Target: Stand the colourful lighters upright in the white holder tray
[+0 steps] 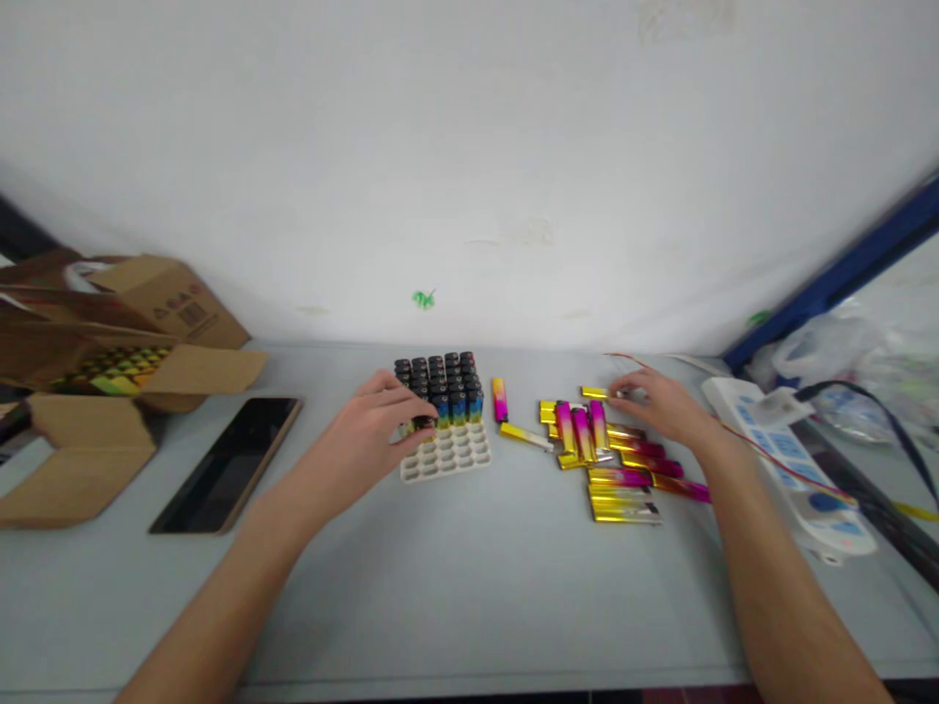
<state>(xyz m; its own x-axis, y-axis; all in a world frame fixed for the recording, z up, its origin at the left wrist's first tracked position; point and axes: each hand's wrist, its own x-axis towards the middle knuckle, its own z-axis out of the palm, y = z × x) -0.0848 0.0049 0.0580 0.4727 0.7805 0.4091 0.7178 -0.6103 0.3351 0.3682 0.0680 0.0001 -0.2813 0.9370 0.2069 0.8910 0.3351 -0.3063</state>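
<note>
My left hand (381, 422) is closed on the black top of a lighter (424, 422) at the front left of a standing group. The lighter's lower part is mostly hidden by my fingers. Upright lighters (459, 403) with black tops and blue-yellow bodies fill the back of a white holed tray (446, 471); its front holes show bare. At the right, my right hand (655, 403) pinches the end of a shiny gold lighter-shaped piece (593, 392). Just in front of that hand lies a loose pile of gold, magenta and silver lighter-shaped pieces (581, 432).
Two more such pieces, one pink-yellow (500, 399) and one gold-silver (525, 436), lie between tray and pile. A phone (227, 467) and an open cardboard box (187, 374) holding lighters are left. A power strip (792, 469) with cables is right; a wall (469, 176) stands behind.
</note>
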